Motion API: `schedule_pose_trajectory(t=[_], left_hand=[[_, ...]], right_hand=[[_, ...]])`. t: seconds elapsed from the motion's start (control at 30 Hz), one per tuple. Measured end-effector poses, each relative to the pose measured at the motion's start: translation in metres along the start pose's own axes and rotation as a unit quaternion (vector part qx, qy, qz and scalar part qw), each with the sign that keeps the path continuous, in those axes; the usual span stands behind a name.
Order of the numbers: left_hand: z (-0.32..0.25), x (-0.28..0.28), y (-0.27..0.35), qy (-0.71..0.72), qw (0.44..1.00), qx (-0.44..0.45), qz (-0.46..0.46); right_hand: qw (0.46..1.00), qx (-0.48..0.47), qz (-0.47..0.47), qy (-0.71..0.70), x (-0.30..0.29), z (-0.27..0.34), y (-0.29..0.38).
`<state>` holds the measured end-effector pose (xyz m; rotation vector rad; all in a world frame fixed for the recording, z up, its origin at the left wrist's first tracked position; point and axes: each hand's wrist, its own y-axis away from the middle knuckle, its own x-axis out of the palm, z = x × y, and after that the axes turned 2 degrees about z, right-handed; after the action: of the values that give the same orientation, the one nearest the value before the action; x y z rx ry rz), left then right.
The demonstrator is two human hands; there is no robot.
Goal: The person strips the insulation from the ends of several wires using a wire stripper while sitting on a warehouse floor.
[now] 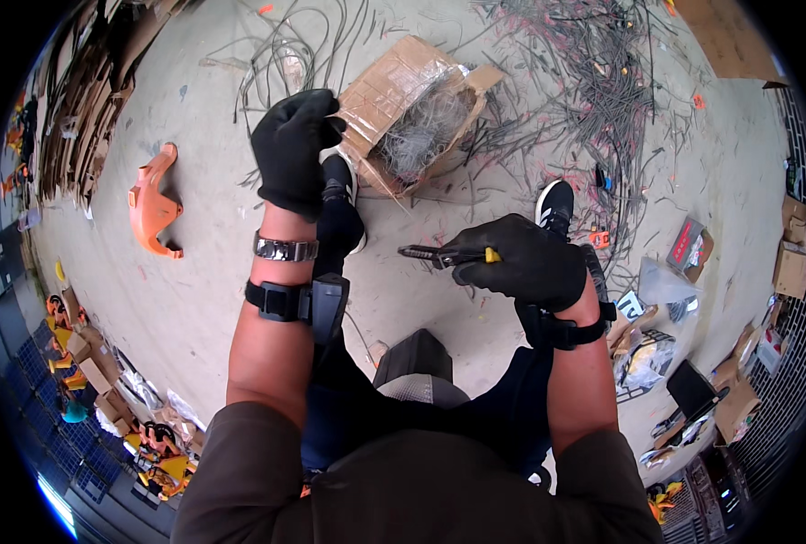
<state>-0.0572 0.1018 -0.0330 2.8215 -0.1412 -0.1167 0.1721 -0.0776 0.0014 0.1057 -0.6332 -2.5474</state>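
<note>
Both hands wear black work gloves. My right hand (525, 262) is closed around a hand tool with dark jaws and a yellow part, which looks like pliers or a wire stripper (437, 256); the jaws point left. Raised at the upper left, my left hand (297, 149) has its fingers curled with thumb and forefinger near each other; whether something thin is between them cannot be told. Just beyond it, an open cardboard box (393, 81) lies on the concrete floor, holding a tangle of thin wire or clear strands (420, 136).
Dark cable pieces (580, 95) lie in a large heap at the upper right. Looped grey cables (294, 51) lie beyond my left hand. An orange plastic part (150, 204) rests on the floor at left, near stacked flattened cardboard (83, 102). Bags and boxes stand at right.
</note>
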Motion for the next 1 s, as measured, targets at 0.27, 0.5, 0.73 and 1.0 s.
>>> schedule_pose_trajectory(t=[0.27, 0.5, 0.73, 1.0], left_hand=[[-0.001, -0.016, -0.011, 0.06, 0.985, 0.037, -0.16], [0.015, 0.039, 0.031, -0.129, 0.954, 0.14, 0.231], [0.008, 0.098, 0.077, 0.045, 0.947, -0.153, 0.279], [0.012, 0.088, 0.07, 0.029, 0.962, -0.137, 0.234]], right_hand=[[0.948, -0.026, -0.243, -0.201, -0.032, -0.025, 0.014], [0.934, 0.005, -0.352, -0.068, -0.032, -0.041, -0.001], [0.884, -0.137, -0.406, 0.185, -0.013, -0.063, -0.027], [0.918, -0.095, -0.354, 0.15, -0.006, -0.048, -0.026]])
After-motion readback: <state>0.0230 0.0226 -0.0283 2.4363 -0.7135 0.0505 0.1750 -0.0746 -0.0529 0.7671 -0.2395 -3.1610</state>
